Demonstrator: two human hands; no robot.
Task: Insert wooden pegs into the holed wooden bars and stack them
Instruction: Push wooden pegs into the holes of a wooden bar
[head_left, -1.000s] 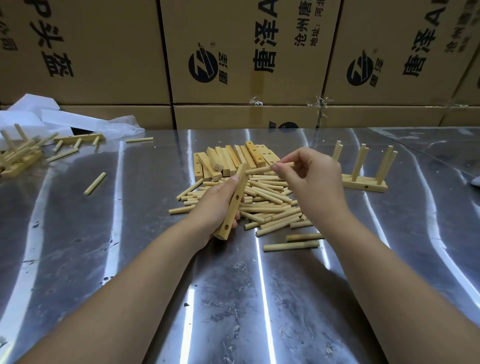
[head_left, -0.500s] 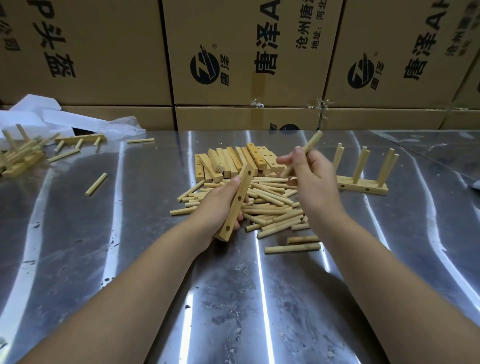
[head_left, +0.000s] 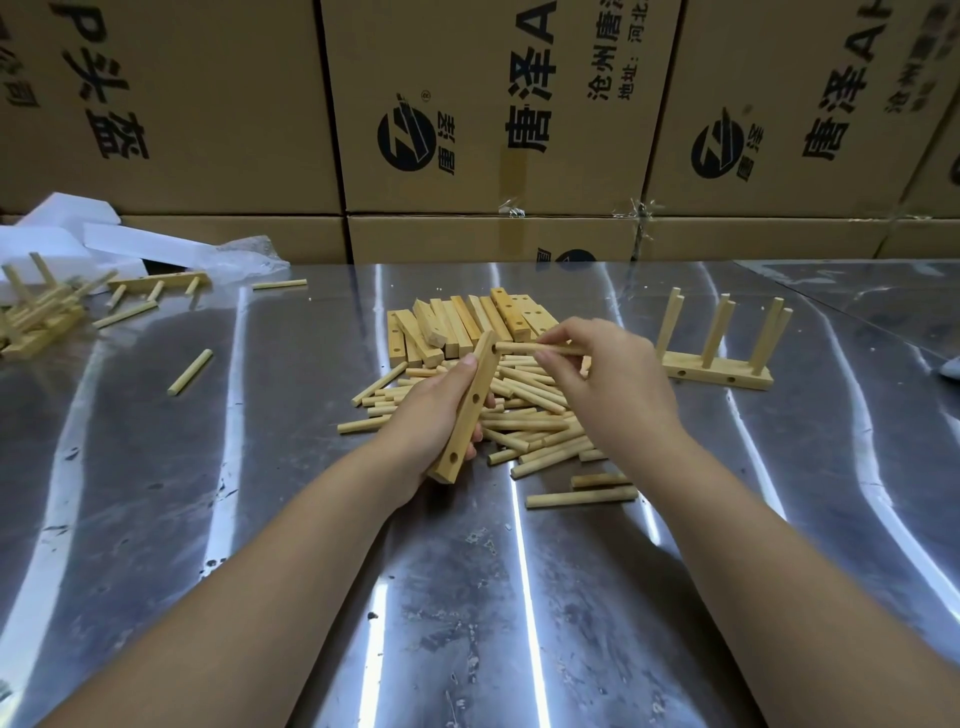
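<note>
A: What lies behind the fingers?

B: A wall of cardboard boxes (head_left: 208, 104), and under both hands a shiny metal table (head_left: 156, 519).

A: And the wood?

B: A heap of loose pegs (head_left: 530, 415) lies on the table below the fingers of both hands. A row of bars (head_left: 457, 322) lies just beyond the fingertips. Out past the right hand's knuckles stands a finished bar (head_left: 717, 371) with pegs upright in it.

A: The left hand (head_left: 431, 410)?

B: As it was half a second ago: fingers and thumb wrapped round 1 bar (head_left: 470, 410), held slanting above the heap, far end up, holes facing right.

A: So what changed?

B: The right hand (head_left: 608, 384). It pinches 1 peg (head_left: 519, 347) between thumb and fingertips, as before. Then the peg pointed up and away from the bar. Now it lies level, pointing left out of the fingertips, its free tip right at the bar's far end, close by the left thumb. I cannot tell whether the tip has entered a hole.

A: Anything smaller?

B: Well left of the left fingers, 1 stray peg (head_left: 190, 371) lies alone on the table, where it lay before.
</note>
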